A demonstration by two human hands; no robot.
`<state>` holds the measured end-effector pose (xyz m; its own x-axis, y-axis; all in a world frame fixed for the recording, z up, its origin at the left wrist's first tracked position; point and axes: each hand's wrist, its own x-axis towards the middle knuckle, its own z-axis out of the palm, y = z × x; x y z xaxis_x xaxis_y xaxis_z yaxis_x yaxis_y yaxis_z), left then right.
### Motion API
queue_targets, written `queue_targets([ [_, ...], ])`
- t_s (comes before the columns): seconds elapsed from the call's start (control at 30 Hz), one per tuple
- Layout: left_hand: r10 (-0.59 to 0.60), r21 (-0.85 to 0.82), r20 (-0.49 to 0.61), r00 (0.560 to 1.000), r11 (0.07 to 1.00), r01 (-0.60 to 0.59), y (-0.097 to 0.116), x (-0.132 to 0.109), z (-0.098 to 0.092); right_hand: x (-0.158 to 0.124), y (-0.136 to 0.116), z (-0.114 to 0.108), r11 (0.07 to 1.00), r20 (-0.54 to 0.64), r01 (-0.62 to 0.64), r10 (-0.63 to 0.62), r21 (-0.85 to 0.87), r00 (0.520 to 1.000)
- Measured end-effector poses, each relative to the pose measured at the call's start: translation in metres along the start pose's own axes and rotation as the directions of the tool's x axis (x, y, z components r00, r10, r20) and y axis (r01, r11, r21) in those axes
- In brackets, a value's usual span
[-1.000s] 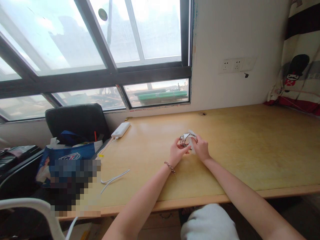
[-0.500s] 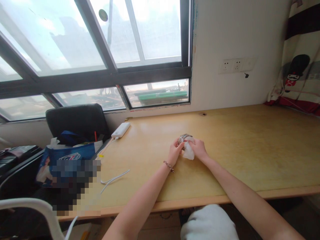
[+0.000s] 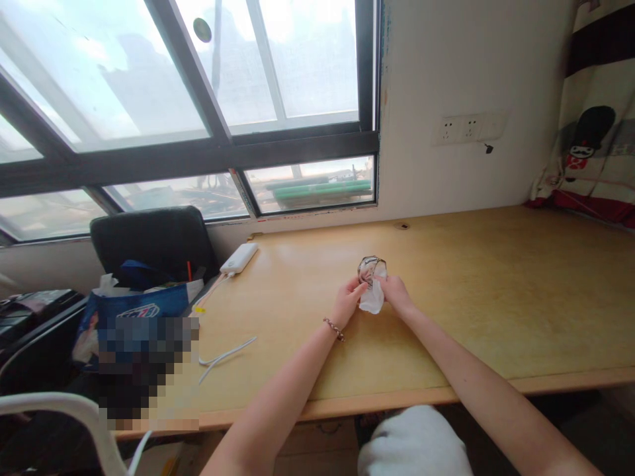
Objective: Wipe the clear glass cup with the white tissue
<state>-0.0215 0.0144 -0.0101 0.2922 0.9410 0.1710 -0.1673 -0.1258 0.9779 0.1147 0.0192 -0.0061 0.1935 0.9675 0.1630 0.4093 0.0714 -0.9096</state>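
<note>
A small round, shiny object with a dark patterned rim (image 3: 368, 266) is held up over the desk; its exact kind is unclear to me. My left hand (image 3: 349, 299) closes on its left side, thumb in front. A thin white tissue (image 3: 371, 300) lies against the lower front of the object and hangs below it. The tissue is pinched in my right hand (image 3: 395, 293), whose thumb presses it to the object's right side. Some of the fingers behind are hidden.
The wooden desk (image 3: 486, 291) meets a wall with sockets (image 3: 459, 127). At left are a white power bank (image 3: 239, 258) with cables (image 3: 225, 356), a blue bag (image 3: 143, 307) on a black chair (image 3: 151, 241), and a curved white tube (image 3: 64, 403). Windows stand behind.
The round object has turned to show more of its face and stands a little higher above my fingers. The tissue has shifted slightly left; both hands stay nearly in place.
</note>
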Motion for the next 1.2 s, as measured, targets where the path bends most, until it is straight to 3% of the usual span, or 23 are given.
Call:
queue_targets([
  [0.17, -0.063, 0.006, -0.074, 0.995, 0.998, 0.064, 0.000, -0.001, -0.002, -0.005, -0.006, -0.010, 0.930, -0.116, 0.190, -0.236, -0.315, 0.965],
  [0.27, -0.086, -0.042, -0.065, 0.994, 0.996, 0.083, 0.000, -0.001, -0.002, -0.007, -0.006, -0.009, 0.908, -0.147, 0.224, -0.290, -0.354, 0.946],
  [0.33, -0.096, -0.063, -0.078, 0.992, 0.994, 0.092, -0.001, -0.001, -0.002, -0.006, -0.005, -0.007, 0.932, -0.125, 0.192, -0.240, -0.308, 0.963],
  [0.47, -0.104, -0.054, -0.094, 0.990, 0.994, 0.099, -0.006, 0.002, -0.004, 0.001, -0.002, -0.005, 0.969, -0.021, 0.004, -0.010, -0.245, 1.000],
  [0.6, -0.084, 0.002, -0.080, 0.993, 0.996, 0.084, -0.008, 0.001, -0.005, 0.003, -0.004, -0.005, 0.962, -0.043, -0.006, -0.006, -0.271, 0.999],
  [0.67, -0.066, 0.032, -0.046, 0.997, 0.997, 0.068, -0.005, 0.000, -0.003, 0.001, -0.005, -0.005, 0.977, -0.038, -0.048, 0.042, -0.206, 0.998],
  [0.8, -0.065, 0.082, 0.021, 0.998, 0.995, 0.063, 0.004, -0.002, 0.001, -0.003, -0.006, -0.003, 0.965, 0.131, -0.248, 0.235, 0.086, 0.963],
  [0.9, -0.052, 0.081, 0.003, 0.999, 0.995, 0.052, 0.006, -0.002, 0.001, -0.004, -0.006, -0.002, 0.955, 0.171, -0.273, 0.252, 0.114, 0.952],
  [1.07, -0.088, 0.088, -0.050, 0.995, 0.992, 0.093, 0.000, 0.001, -0.004, -0.005, -0.009, -0.007, 0.984, 0.031, -0.084, 0.090, -0.155, 0.995],
  [1.2, -0.104, 0.084, -0.081, 0.991, 0.990, 0.111, -0.005, 0.002, -0.006, -0.009, -0.012, -0.014, 0.883, -0.055, 0.140, -0.183, -0.448, 0.982],
])
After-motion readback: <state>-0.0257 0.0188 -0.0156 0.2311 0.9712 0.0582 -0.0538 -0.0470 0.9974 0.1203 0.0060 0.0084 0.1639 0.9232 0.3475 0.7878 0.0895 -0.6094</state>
